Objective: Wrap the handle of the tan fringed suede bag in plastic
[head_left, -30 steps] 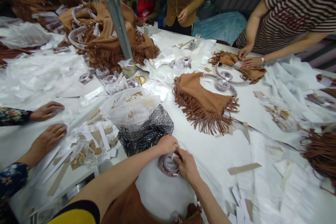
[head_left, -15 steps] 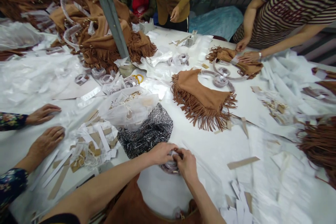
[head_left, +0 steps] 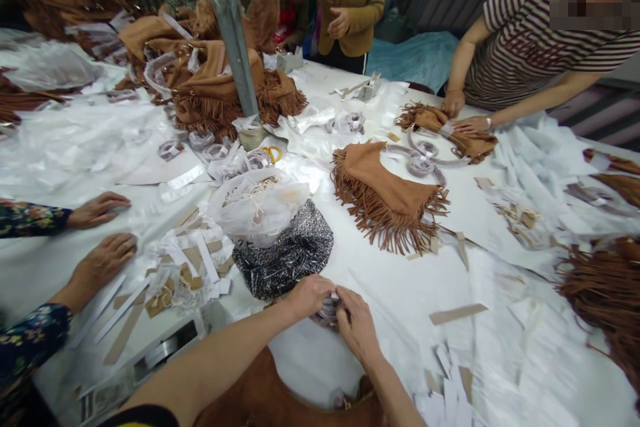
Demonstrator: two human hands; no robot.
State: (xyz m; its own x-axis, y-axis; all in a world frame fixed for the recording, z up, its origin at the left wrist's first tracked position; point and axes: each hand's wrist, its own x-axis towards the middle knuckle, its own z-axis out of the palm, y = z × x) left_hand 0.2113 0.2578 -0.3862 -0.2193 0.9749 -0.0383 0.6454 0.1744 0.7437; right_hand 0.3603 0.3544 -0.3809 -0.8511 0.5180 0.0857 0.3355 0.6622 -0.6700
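Note:
At the near middle of the table, my left hand [head_left: 311, 296] and my right hand [head_left: 357, 321] meet over a coiled, wrapped bag strap [head_left: 327, 315]. Both hands have their fingers closed on the coil, the right one on its right side. A small white piece shows between the fingertips, partly covered by them. Beneath my forearms lies a brown suede handbag [head_left: 240, 392] with a curved opening, a metal ring showing near its right end. Just beyond my left hand is a black-and-white patterned bag [head_left: 293, 253], with a clear plastic bag of corded tags [head_left: 260, 203] on it.
A tape dispenser [head_left: 167, 347] stands left of my forearm, near paper strips [head_left: 203, 257] and a co-worker's hands [head_left: 103, 260]. A fringed handbag [head_left: 390, 177] lies ahead. Across the table a co-worker in stripes handles another bag [head_left: 467, 137]. A metal post [head_left: 230, 33] rises beside piled bags.
My hands stay on the coiled strap, fingers slightly shifted. The view has moved a little, showing more of the tape dispenser. Across the table, a person in mustard has raised a hand.

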